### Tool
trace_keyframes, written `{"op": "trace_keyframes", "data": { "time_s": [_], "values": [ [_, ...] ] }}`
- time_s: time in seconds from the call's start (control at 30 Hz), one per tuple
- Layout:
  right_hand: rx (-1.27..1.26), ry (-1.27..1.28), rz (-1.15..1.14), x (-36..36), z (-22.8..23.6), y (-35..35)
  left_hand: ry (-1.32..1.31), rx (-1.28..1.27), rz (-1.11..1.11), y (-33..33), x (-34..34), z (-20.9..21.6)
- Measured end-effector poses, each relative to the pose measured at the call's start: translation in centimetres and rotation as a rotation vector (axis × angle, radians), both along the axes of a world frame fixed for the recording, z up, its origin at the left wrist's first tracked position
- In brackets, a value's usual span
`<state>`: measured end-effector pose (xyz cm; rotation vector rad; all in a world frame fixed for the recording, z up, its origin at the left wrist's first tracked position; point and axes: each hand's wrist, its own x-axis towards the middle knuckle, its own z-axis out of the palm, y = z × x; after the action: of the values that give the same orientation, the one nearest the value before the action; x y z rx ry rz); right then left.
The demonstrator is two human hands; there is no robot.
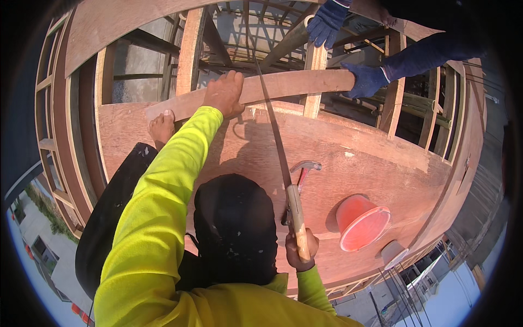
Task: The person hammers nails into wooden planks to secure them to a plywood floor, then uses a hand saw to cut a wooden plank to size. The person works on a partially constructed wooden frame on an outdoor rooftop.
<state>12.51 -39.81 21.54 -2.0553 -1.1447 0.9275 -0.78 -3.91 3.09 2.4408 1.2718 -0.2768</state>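
A long, narrow plywood strip (294, 84) lies across the open timber frame and the edge of the plywood deck. My left hand (224, 94) is closed over the strip left of its middle. My right hand (301, 248), lower right, grips the wooden handle of a handsaw (277, 129). The saw's long thin blade crosses the strip just right of my left hand and runs on over the frame opening. A co-worker's blue-gloved hand (366, 80) holds the strip's right end. Their other gloved hand (326, 24) rests at a timber behind it.
A claw hammer (305, 170) lies on the plywood deck (381, 163) beside the saw. A red bucket (362, 222) and a paler one (393, 254) stand lower right. Upright-looking timbers (192, 52) border open gaps at the far side. A bare foot (162, 128) touches the strip's left end.
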Motion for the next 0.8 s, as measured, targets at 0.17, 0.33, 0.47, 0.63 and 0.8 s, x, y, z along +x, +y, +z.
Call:
{"op": "trace_keyframes", "data": {
  "time_s": [0.17,0.33,0.47,0.63,0.8],
  "values": [
    [0.102,0.201,-0.076,1.4,-7.6,11.6,0.025,-0.034,0.011,0.0,0.7,0.2],
    [0.113,0.318,-0.092,0.9,-8.6,14.7,-0.041,-0.027,0.027,0.6,0.3,0.1],
    [-0.103,-0.050,0.021,-0.1,0.6,-2.9,-0.013,0.026,0.020,0.8,-0.4,0.1],
    [0.190,0.240,-0.060,2.0,-10.7,16.2,0.002,-0.005,0.009,0.6,1.7,0.3],
    [0.039,0.225,-0.074,0.7,-5.3,10.1,-0.045,0.015,0.037,2.5,0.0,0.5]
  ]
}}
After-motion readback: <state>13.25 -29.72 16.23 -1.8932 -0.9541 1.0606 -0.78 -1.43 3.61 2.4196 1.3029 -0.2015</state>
